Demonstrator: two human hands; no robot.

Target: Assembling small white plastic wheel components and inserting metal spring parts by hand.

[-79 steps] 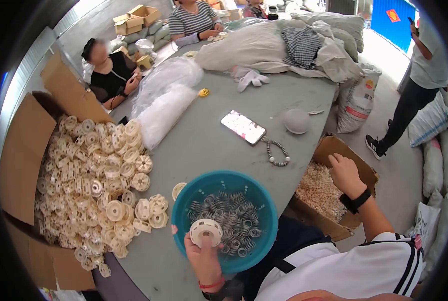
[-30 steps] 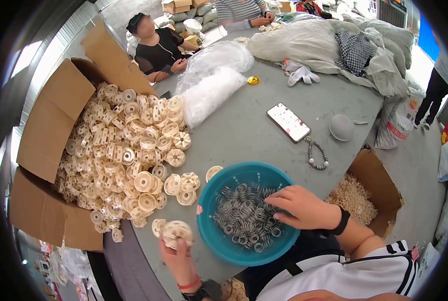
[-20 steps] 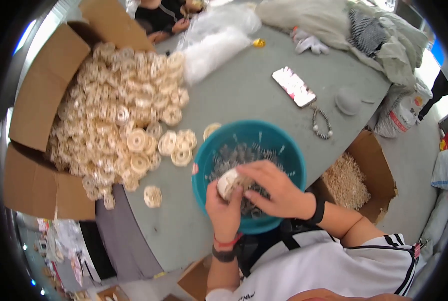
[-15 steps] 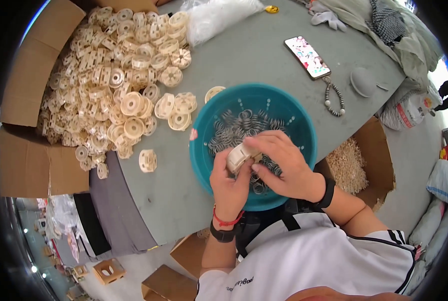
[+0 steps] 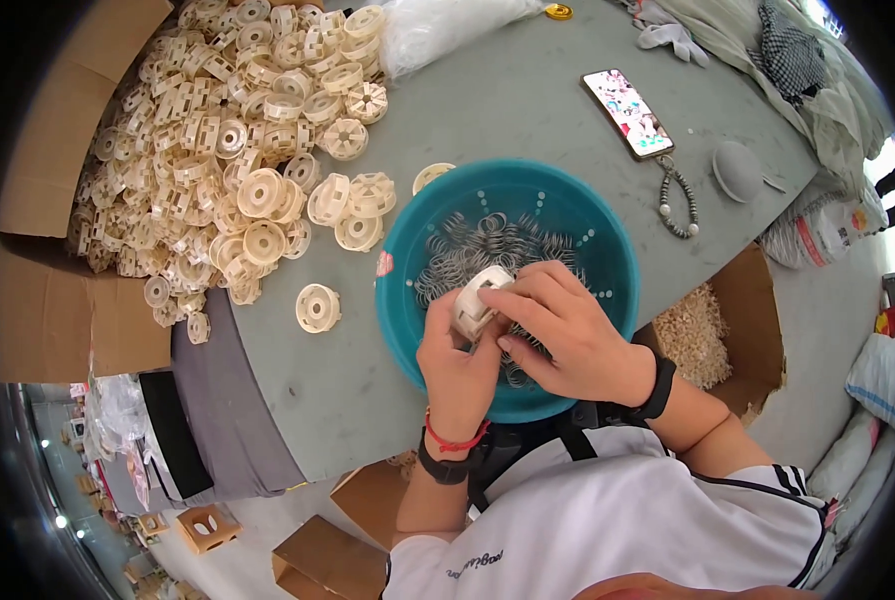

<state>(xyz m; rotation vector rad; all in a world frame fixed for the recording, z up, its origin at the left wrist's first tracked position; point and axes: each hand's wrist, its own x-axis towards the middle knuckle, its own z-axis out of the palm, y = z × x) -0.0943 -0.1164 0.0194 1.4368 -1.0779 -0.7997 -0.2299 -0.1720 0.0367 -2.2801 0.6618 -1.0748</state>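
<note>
Over teal basin (image 5: 607, 250) w/ springs (image 5: 467, 250), both hands gripping cream spool (image 5: 479, 298), spool pile (image 5: 237, 140) left.

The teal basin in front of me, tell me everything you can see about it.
The teal basin is round, looks like plastic, and stands upright on the grey table near its front edge. A tangle of thin metal wire rings covers its floor, and small pale dots mark its inner wall. The left hand and right hand hover over its near side, together holding a cream plastic wheel. One cream disc lies just beyond its far rim.
</note>
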